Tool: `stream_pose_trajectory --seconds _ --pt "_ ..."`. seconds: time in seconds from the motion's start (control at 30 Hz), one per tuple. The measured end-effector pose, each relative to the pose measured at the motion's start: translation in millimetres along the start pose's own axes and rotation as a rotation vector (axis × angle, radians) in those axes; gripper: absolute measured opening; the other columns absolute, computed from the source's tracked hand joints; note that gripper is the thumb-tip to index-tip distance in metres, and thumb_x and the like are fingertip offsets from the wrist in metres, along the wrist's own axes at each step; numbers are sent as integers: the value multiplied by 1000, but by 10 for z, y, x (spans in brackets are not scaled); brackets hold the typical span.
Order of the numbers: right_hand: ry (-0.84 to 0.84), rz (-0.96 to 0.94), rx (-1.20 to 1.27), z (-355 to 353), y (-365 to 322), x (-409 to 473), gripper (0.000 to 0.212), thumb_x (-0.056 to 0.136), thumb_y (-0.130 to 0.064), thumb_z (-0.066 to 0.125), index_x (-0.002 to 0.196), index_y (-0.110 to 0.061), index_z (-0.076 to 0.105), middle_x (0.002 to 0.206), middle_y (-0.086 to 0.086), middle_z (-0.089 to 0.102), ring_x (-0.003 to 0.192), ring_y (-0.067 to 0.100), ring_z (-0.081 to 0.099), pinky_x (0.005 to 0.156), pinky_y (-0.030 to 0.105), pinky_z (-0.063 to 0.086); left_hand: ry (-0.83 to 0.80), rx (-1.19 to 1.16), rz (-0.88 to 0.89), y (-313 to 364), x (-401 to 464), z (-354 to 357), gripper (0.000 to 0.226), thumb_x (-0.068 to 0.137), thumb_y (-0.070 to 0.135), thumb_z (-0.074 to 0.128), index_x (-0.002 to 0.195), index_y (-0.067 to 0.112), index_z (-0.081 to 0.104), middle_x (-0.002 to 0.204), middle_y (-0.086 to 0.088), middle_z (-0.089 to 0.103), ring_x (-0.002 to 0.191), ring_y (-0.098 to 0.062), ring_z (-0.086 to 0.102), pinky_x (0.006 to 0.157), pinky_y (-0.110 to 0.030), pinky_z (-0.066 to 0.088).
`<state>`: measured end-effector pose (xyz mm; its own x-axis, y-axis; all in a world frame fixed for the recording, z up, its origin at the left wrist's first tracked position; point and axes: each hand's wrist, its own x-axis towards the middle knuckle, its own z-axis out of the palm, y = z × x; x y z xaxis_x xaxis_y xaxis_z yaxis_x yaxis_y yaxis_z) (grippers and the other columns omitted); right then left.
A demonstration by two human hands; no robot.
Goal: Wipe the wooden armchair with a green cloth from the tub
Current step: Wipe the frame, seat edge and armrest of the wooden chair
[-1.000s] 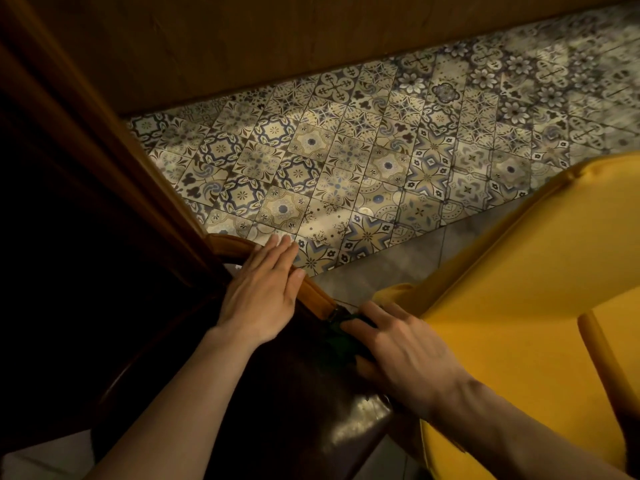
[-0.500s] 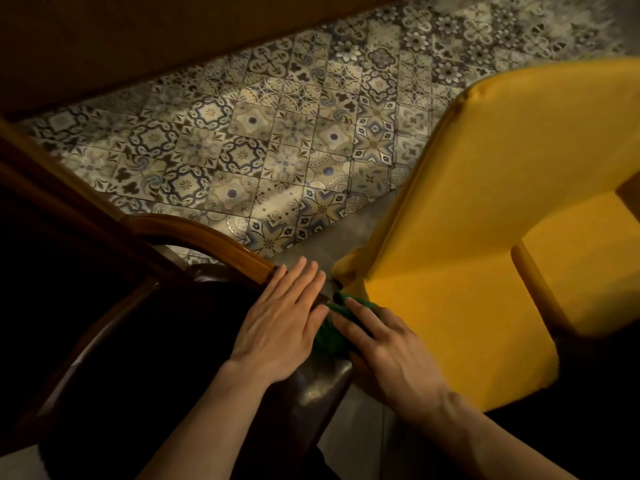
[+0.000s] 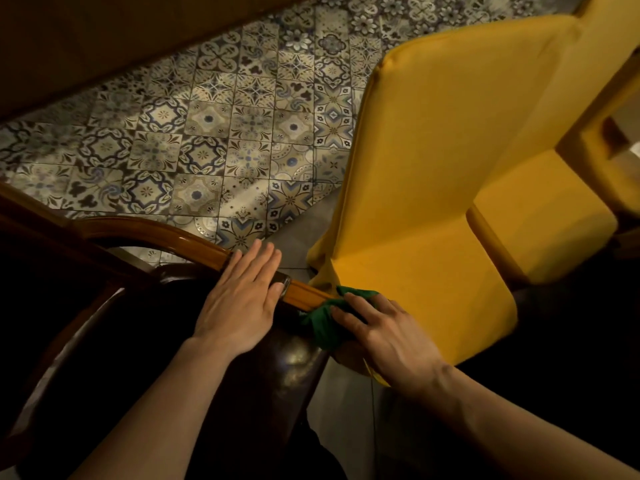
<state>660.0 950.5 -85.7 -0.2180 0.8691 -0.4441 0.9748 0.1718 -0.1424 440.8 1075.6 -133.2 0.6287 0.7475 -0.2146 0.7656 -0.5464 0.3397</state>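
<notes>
Four fingers [image 3: 349, 315] atop green cloth [image 3: 320, 323]

Two hands are showing: one left hand [image 3: 239, 303] and one right hand [image 3: 388, 336]. One green cloth [image 3: 320, 323] is showing. Two chairs are standing here: one wooden armchair [image 3: 173, 239] and one yellow chair [image 3: 433, 188].

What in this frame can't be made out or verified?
- Tub: not in the head view.
- Green cloth: mostly covered by the right hand.
- Armchair seat: lost in shadow, cut off by the left edge.
- Rail under the left hand: hidden by the palm.
</notes>
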Motion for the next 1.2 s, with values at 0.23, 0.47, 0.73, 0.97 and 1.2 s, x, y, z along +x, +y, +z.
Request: stream_pose_trajectory --seconds 0.23,0.47,0.73,0.97,1.2 --pt "-64 28 -114 -118 48 -275 55 96 -29 23 147 -16 37 137 14 47 107 38 49 85 47 48 -85 1 -25 24 43 -59 62 103 45 14 157 16 9 166 2 2 149 -9 -15 121 -33 -10" --pt "-107 145 -52 -377 96 -580 39 100 -23 52 138 -25 44 128 5 48 102 28 49 77 37 47 -77 -225 -43 301 -228 -261 63 100 54 28 156 25 22 164 9 15 146 0 -5 117 -25 -4" --pt "245 92 278 -1305 -415 -726 41 90 -39 61 130 -35 50 115 -6 57 96 18 58 77 35 52 -141 -320 148 837 -684 -1075 92 73 78 58 149 54 11 154 22 31 140 -5 26 109 -26 23" --pt "414 -64 529 -2231 -1097 -855 51 80 -33 77 117 -24 44 111 -5 58 95 14 56 79 33 49 220 -240 135 753 -1155 -2240 37 88 29 63 117 44 44 107 16 64 99 -13 61 75 -35 49" --pt "469 -202 491 -3003 -1819 -1064 49 77 -17 79 120 -27 57 118 -7 64 105 10 60 88 31 51 409 -73 91 389 -1993 -3290 29 90 24 61 105 42 45 94 19 62 85 -8 61 66 -35 49"
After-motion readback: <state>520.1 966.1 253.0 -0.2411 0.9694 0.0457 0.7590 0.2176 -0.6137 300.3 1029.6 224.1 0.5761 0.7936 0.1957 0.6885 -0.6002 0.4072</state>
